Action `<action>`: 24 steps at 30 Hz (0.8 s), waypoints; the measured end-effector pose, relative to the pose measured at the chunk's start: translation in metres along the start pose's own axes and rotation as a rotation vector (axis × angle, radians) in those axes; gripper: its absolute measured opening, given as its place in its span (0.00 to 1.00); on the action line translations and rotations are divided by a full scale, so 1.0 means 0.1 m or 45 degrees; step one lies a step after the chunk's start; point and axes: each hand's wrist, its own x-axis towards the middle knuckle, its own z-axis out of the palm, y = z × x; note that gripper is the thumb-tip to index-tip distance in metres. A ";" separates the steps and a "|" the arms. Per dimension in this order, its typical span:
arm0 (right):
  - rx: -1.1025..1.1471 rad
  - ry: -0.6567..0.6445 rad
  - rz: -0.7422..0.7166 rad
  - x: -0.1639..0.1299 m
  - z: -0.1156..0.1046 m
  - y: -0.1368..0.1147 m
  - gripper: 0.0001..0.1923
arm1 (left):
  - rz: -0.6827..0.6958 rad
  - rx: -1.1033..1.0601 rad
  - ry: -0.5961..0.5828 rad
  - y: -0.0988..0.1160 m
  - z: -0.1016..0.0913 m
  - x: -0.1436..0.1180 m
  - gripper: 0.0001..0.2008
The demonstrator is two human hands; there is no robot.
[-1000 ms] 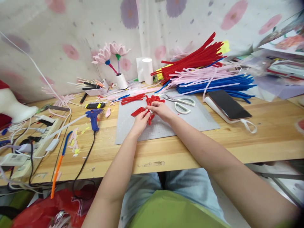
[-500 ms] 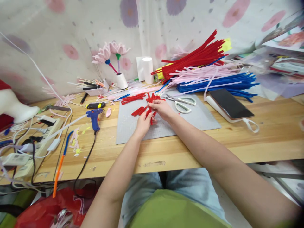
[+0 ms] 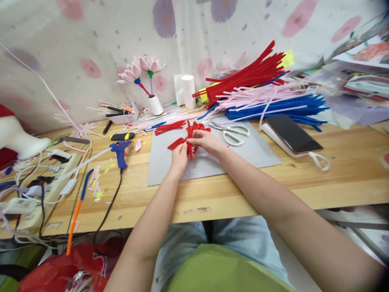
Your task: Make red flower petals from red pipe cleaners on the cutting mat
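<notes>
Both hands over the grey cutting mat, meeting at a small cluster of bent red pipe-cleaner pieces. Left hand closed around the cluster's lower end from below and the near side; right hand pinching its upper part from the right, fingertips closed on one red strand. Cluster thus held between the two hands, just above the mat, long axis roughly upright and running away from the body; loops fanning out at the far end. Neither hand nearer: both already in contact, left beneath, right beside and slightly beyond. More loose red pieces just past the hands, scissors to the right, blue glue gun well off to the left. Compared with half a second ago: left hand a little lower, cluster straighter.
</notes>
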 end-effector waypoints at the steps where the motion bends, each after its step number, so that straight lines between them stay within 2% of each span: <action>1: -0.027 0.014 0.002 0.00 0.00 0.00 0.14 | -0.006 -0.010 -0.009 0.00 0.00 0.00 0.11; 5: -0.119 0.152 -0.017 0.01 0.00 0.01 0.14 | -0.101 -0.112 -0.093 0.02 0.02 -0.02 0.12; 9: -0.098 0.218 -0.026 0.00 0.03 -0.01 0.14 | -0.193 -0.186 -0.113 0.02 0.03 -0.02 0.11; 16: -0.082 0.356 0.009 0.02 0.10 0.03 0.14 | -0.224 -0.241 -0.168 0.02 0.02 -0.02 0.11; 21: -0.060 0.362 0.008 0.04 0.09 0.05 0.15 | -0.222 -0.243 -0.175 0.03 0.01 -0.03 0.11; 24: -0.034 0.302 -0.016 0.03 0.06 0.03 0.15 | -0.287 -0.252 -0.201 0.07 -0.02 -0.01 0.11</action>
